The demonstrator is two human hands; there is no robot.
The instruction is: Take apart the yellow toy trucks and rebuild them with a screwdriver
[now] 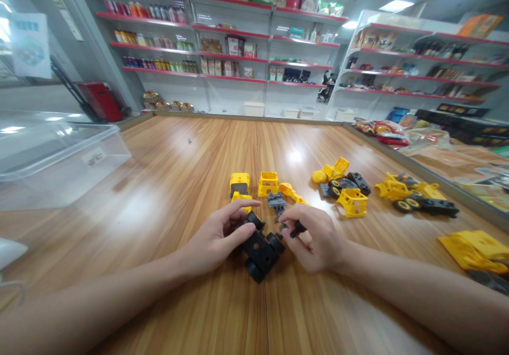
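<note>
My left hand grips a black toy truck chassis with thick black wheels, tilted so that its underside faces me. Close to its right side, my right hand is closed around a small black piece, mostly hidden by the fingers; I cannot tell its exact kind. Just beyond the hands lie a yellow truck bed part, a yellow cab frame, a grey toy part and a yellow arm-like part.
Toy truck parts lie to the right: a yellow cab frame, a black chassis and a yellow body piece. A clear plastic bin stands at the left. Stocked shelves rise behind the wooden table.
</note>
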